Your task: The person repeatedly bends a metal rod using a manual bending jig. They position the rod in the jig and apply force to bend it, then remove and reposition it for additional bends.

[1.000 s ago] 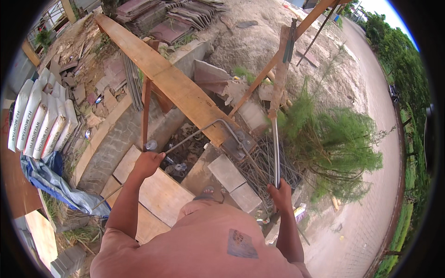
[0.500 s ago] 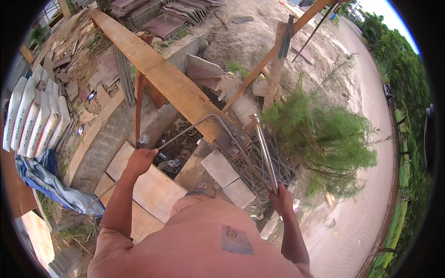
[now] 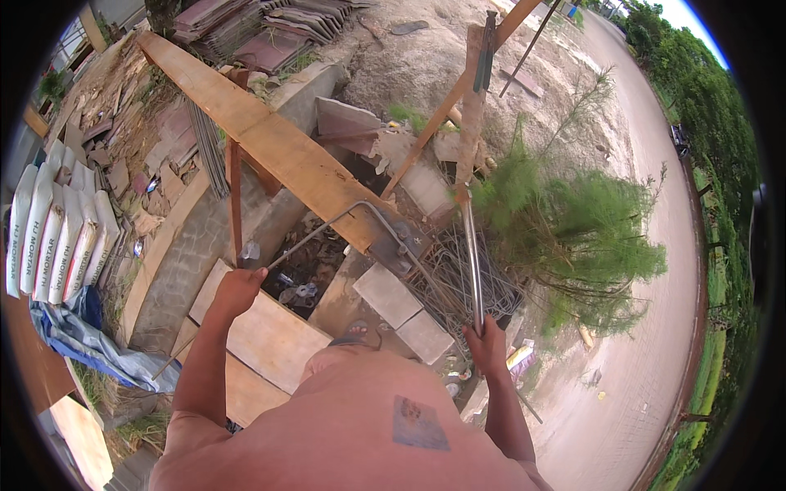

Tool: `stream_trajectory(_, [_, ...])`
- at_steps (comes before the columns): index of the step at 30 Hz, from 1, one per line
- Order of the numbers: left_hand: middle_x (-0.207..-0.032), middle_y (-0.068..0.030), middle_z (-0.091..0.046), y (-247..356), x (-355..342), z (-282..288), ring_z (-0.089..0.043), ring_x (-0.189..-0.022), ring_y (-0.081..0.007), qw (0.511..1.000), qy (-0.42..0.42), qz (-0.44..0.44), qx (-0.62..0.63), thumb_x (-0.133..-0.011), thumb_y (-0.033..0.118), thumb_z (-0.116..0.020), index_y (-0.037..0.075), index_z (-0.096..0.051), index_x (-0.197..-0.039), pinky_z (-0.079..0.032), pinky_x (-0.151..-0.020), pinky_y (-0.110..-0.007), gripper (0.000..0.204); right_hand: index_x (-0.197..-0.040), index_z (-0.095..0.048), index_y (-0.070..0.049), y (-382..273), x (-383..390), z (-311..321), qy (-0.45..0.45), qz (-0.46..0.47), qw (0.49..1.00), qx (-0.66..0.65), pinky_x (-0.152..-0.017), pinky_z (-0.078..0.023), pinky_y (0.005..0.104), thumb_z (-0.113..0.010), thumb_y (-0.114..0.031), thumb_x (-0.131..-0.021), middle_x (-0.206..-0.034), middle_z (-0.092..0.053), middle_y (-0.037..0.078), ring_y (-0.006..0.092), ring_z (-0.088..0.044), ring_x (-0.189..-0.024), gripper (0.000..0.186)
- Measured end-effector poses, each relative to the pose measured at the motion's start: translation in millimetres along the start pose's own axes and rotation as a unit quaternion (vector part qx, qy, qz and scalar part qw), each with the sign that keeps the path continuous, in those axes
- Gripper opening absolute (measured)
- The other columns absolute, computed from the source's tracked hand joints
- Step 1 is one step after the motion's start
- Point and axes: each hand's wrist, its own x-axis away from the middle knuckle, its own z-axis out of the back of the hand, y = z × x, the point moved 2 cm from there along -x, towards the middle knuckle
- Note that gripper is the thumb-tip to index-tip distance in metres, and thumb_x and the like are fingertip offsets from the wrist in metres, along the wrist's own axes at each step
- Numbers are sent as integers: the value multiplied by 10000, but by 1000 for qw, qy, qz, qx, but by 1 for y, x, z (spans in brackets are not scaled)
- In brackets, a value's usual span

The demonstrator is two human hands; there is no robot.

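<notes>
My left hand point(image 3: 238, 288) is closed around the near end of a thin steel rod point(image 3: 327, 225), which runs up to the right and bends over the end of a long wooden plank point(image 3: 270, 143). My right hand point(image 3: 489, 344) grips the lower end of a long metal pipe point(image 3: 472, 262) that stands almost upright and reaches the bending jig point(image 3: 401, 245) fixed at the plank's end. The rod has a curved corner by the jig. My orange shirt fills the lower middle of the view.
A pile of bent steel stirrups point(image 3: 458, 282) lies under the jig beside a green bush point(image 3: 573, 237). Stacked white mortar bags point(image 3: 53, 229) and a blue tarp point(image 3: 78, 344) sit at left. Plywood sheets point(image 3: 262, 335) and concrete pavers point(image 3: 385, 295) lie below. A paved road point(image 3: 655, 344) runs at right.
My right hand has swung the pipe from leaning left to nearly upright. The left hand kept its hold on the rod and shifted slightly.
</notes>
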Motion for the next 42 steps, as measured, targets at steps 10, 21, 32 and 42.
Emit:
stream_trajectory(10, [-622,-199,-582,-1,5,-5,-585,-632,-384,1000,7,4,19,-964,468,-475,-23,-629,-740,-444,-632,-474,561,-830,-527,-3,4,-1,3,-22,-27,999,-34,-562,-428,358,-722,-202,-825,-638,-558,107,186,-483,-575,279])
stream_trajectory(21, [-636,-204,-577,-7,-3,-5,-571,-640,-382,1000,5,1,24,-958,457,-491,-38,-590,-690,-432,-638,-474,571,-834,-525,-15,6,2,10,-32,-36,998,-35,-548,-432,368,-723,-214,-826,-642,-583,109,196,-537,-567,281])
stream_trajectory(32, [-651,-223,-575,-10,-5,-11,-571,-662,-405,1000,9,-3,-8,-961,449,-481,-38,-589,-697,-430,-647,-492,565,-688,-504,-61,59,-40,91,90,87,973,195,-520,-433,429,-718,-146,-747,-602,-553,153,375,-572,-580,238])
stream_trajectory(42, [-627,-220,-573,-9,-6,-9,-562,-624,-393,1000,5,16,16,-961,445,-489,-42,-584,-680,-429,-625,-483,570,-683,-546,-84,83,-78,78,28,141,955,259,-600,-463,481,-658,-94,-699,-673,-593,135,364,-598,-671,114])
